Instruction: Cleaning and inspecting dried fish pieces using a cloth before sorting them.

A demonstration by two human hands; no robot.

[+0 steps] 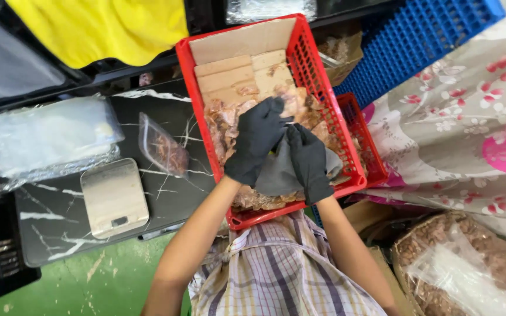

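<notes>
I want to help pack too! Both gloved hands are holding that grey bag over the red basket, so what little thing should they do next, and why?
Probably pull the grey bag open. The left hand and right hand both pinch it over the red basket, which holds brownish dried pieces. Nothing seems to be going into the bag yet, so opening its mouth looks like the likely next step.

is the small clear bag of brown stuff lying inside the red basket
No, the small clear bag lies on the dark marbled table, to the left of the red basket and beside the scale.
</notes>
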